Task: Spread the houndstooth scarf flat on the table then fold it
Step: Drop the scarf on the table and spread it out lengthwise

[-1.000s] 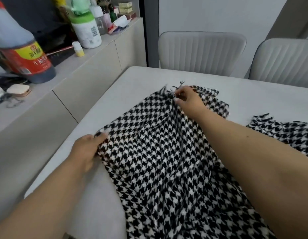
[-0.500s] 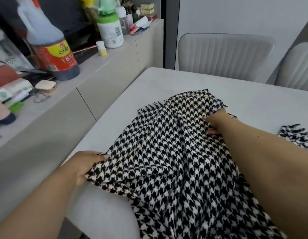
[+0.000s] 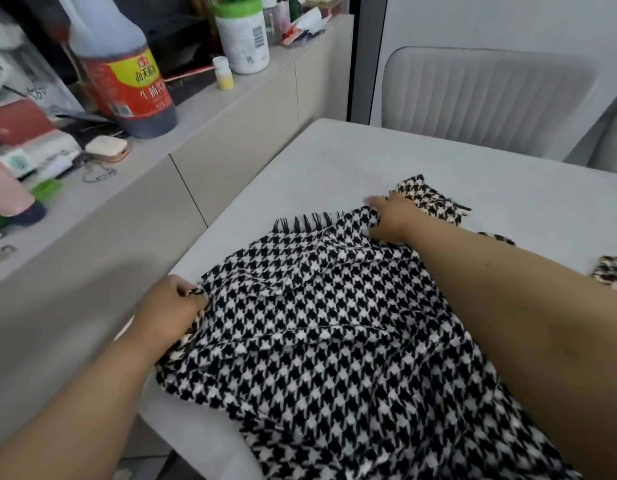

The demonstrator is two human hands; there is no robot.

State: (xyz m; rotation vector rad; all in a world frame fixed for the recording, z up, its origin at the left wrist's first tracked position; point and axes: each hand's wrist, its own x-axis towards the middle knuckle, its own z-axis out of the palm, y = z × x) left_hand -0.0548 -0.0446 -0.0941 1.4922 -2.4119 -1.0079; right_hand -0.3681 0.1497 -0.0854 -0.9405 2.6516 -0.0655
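Note:
The black-and-white houndstooth scarf [image 3: 334, 323] lies rumpled over the near part of the white table [image 3: 334, 161], its fringed end pointing toward the far side. My left hand [image 3: 168, 313] grips the scarf's left edge near the table's left rim, fingers curled round a bunch of cloth. My right hand [image 3: 390, 216] holds the scarf farther away, near the fringe, with cloth gathered under its fingers. Another stretch of the scarf [image 3: 611, 275] lies at the right edge of the view. My right forearm covers part of the cloth.
A beige sideboard [image 3: 196, 133] runs along the left, crowded with a large dark sauce bottle [image 3: 123, 74], a white tub with a green lid [image 3: 243, 32], a small yellow vial and other clutter. Two grey chairs [image 3: 490, 95] stand behind the table.
My right hand has pulled back from the far fringe and now grips cloth closer in. My left hand has closed tighter on the left edge. The view has shifted left.

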